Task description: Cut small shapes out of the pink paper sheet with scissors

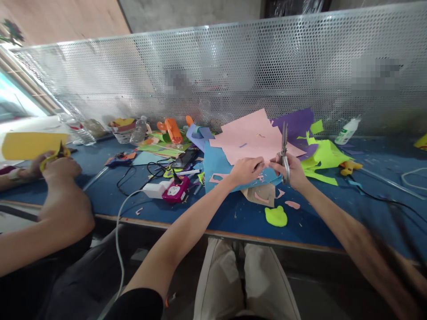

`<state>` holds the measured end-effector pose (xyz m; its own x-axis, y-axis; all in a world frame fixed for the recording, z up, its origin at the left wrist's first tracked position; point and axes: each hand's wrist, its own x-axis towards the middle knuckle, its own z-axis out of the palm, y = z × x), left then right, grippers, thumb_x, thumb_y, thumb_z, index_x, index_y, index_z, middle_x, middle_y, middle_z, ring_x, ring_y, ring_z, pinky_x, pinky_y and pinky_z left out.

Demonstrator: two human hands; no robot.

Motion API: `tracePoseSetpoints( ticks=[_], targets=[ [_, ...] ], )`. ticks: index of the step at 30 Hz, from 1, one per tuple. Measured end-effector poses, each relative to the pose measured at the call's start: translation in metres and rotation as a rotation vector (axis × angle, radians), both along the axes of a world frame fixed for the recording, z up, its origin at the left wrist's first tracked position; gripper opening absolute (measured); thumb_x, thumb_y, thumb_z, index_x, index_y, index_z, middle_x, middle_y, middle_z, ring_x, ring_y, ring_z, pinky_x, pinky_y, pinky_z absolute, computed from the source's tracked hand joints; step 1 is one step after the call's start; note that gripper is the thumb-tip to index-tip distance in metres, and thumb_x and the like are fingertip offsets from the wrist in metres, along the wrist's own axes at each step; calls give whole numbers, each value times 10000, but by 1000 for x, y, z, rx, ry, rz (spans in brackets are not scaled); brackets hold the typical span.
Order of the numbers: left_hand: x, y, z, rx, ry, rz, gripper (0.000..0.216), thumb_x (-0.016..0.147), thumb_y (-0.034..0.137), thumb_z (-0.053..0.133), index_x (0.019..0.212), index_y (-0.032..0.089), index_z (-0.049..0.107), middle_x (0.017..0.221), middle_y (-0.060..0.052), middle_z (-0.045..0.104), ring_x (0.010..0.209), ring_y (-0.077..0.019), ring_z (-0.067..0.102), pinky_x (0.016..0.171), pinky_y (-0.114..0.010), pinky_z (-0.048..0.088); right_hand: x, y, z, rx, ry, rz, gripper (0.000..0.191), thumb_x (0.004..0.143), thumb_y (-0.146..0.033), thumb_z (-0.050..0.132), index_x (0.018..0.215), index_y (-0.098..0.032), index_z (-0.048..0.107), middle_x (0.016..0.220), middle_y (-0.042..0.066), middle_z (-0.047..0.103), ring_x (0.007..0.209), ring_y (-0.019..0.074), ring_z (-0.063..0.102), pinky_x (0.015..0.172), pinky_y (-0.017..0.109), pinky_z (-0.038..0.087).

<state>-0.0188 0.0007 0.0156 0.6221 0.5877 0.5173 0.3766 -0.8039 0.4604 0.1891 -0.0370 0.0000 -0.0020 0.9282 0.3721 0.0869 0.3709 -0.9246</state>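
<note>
My right hand (295,172) is closed around a pair of metal scissors (284,146), blades pointing up and away from me. Close beside it, my left hand (247,172) has its fingers curled together; whatever is pinched in them is too small to make out. Both hands are over a large pink sheet (248,138), which lies on a blue sheet (213,158). Small pink scraps are scattered under my fingers. Nearer the edge lie a brown piece of paper (267,195), a lime-green cutout (276,216) and a pink oval scrap (292,205).
Left of my arm sit a magenta power strip (176,191) with a white adapter (155,190) and cables. Lime-green paper (325,158), purple paper (296,122) and a glue bottle (348,131) lie right. A co-worker's hands (62,166) hold yellow scissors at far left. A perforated metal screen (233,62) stands behind.
</note>
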Motion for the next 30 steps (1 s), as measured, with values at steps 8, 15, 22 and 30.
tracePoseSetpoints(
  ticks=[8, 15, 22, 30],
  targets=[
    [3, 7, -4, -121, -166, -3, 329, 1048, 435, 470, 819, 205, 526, 687, 1, 538, 628, -151, 476, 635, -304, 289, 2, 9, -9, -10, 43, -101, 484, 689, -492, 909, 853, -232, 535, 841, -1, 686, 536, 93, 473, 519, 289, 406],
    [5, 8, -5, -217, -209, -82, 416, 1051, 523, 456, 838, 189, 583, 711, 2, 545, 651, -135, 480, 651, -291, 337, 1, 6, -5, -6, 51, -108, 462, 734, -513, 883, 845, -244, 524, 671, -40, 608, 520, 112, 471, 509, 282, 377],
    [5, 23, -12, -431, -622, -23, 458, 998, 618, 525, 815, 201, 561, 617, 43, 380, 556, -110, 356, 546, -274, 301, 11, -1, 5, -120, -302, 152, 435, 874, -622, 719, 852, -210, 582, 710, -28, 540, 691, 154, 530, 664, 299, 469],
    [2, 16, -5, -340, -555, 53, 428, 986, 548, 545, 769, 183, 598, 608, 31, 423, 578, -108, 367, 549, -270, 295, 16, -6, 6, -203, -439, 323, 447, 868, -638, 715, 881, -205, 604, 705, -32, 499, 660, 158, 519, 609, 292, 450]
  ],
)
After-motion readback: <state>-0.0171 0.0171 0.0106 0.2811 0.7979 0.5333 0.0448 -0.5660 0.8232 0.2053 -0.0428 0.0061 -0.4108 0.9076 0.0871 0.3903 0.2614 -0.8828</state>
